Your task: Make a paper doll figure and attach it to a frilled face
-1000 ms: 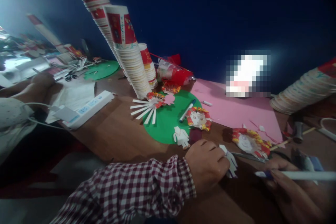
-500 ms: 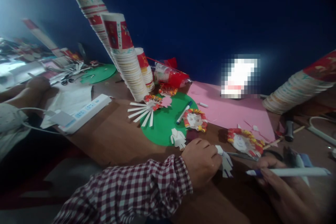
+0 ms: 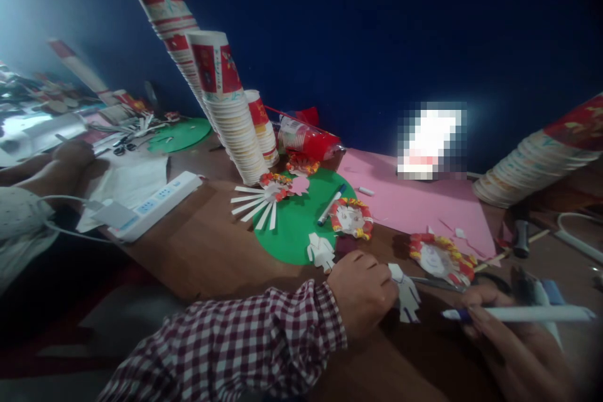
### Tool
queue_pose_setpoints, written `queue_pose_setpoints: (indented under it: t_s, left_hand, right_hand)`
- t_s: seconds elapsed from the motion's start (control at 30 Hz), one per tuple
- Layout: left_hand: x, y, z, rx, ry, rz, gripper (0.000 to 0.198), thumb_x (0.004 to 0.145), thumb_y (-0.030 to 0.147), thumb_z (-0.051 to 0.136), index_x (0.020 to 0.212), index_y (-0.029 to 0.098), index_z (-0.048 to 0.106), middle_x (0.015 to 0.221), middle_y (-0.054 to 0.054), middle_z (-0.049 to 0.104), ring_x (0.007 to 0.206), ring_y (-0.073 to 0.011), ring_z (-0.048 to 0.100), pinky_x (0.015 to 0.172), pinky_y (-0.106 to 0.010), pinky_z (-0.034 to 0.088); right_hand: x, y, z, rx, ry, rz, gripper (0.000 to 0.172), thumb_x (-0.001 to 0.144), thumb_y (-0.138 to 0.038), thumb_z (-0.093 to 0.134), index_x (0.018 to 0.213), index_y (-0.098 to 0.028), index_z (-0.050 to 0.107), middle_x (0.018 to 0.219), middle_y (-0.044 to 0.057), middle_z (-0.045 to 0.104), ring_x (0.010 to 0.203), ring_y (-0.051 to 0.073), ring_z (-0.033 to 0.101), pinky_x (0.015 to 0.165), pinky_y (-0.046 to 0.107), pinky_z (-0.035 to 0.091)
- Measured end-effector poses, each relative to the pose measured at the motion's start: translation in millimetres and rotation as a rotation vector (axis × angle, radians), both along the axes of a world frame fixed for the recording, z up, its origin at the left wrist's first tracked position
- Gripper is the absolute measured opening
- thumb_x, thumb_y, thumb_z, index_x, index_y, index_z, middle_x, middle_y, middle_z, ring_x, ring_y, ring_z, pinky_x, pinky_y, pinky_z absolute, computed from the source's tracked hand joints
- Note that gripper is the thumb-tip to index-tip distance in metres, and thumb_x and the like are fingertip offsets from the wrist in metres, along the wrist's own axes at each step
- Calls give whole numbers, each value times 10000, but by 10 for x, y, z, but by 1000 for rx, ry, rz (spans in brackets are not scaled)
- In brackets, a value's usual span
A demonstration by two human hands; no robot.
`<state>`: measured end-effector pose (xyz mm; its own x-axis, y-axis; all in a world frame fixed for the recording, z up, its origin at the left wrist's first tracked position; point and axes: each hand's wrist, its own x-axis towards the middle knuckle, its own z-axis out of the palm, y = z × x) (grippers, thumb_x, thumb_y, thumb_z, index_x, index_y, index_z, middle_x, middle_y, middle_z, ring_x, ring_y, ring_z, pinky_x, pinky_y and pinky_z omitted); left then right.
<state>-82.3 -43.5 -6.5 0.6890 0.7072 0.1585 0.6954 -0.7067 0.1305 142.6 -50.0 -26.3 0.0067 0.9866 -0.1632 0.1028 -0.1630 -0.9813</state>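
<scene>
My left hand (image 3: 363, 294), in a checked sleeve, is closed at the edge of a white paper doll cutout (image 3: 406, 295) with dark outlines; its fingertips are hidden behind the knuckles. Between the thumb and fingers of my right hand (image 3: 511, 339) lies a white marker pen (image 3: 537, 314), its purple-blue end and tip pointing left towards the cutout, apart from it. A second paper cutout (image 3: 321, 251) rests just beyond my left hand, on the edge of a green paper disc (image 3: 282, 235). Scissors (image 3: 438, 282) lie partly hidden beyond the right hand.
Stacked paper cups (image 3: 230, 119) lean at the back, with more cups (image 3: 532, 163) at right. Wreath-like red-and-yellow crafts (image 3: 351, 218), another marker (image 3: 331, 204) and pink paper (image 3: 400, 201) lie ahead. A power strip (image 3: 157, 204) is left, near another person's hand (image 3: 73, 154).
The view has shifted slightly, so the scene sits a little lower. Both hands keep nearly the same places, with the cutout and the marker pen still held.
</scene>
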Motion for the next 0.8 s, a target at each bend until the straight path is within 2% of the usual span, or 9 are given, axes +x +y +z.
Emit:
queue_pose_setpoints:
  t_s: [0.2, 0.43, 0.67, 0.8]
  left_hand:
    - [-1, 18, -14, -6, -22, -19, 127, 884, 208, 446, 922, 158, 557, 873, -58, 570, 857, -201, 508, 752, -356, 391]
    - [0, 22, -12, -5, 2, -12, 146, 898, 222, 427, 931, 165, 558, 886, -55, 566, 871, -197, 512, 764, -343, 391]
    - [-5, 28, -5, -18, -8, -21, 141, 893, 211, 433, 941, 161, 556, 884, -49, 572, 870, -198, 507, 767, -348, 392]
    - [-8, 46, -39, -39, -39, -32, 157, 888, 211, 431, 954, 157, 563, 894, -52, 579, 894, -203, 505, 808, -354, 388]
  right_hand:
    - [7, -5, 6, -17, -21, -3, 276, 663, -476, 693, 703, -226, 581, 503, -17, 480, 462, 127, 419, 384, 213, 358]
    - [-14, -5, 28, 36, -69, 25, 286, 682, -496, 663, 668, -225, 570, 494, -15, 453, 464, 134, 403, 382, 228, 352]
    - [-11, -4, 18, 13, -44, -13, 293, 640, -491, 699, 654, -227, 574, 494, -16, 468, 457, 130, 420, 378, 219, 368]
    - [2, 0, 24, 28, -19, 19, 260, 663, -468, 692, 699, -231, 592, 520, -10, 493, 471, 138, 442, 391, 227, 383]
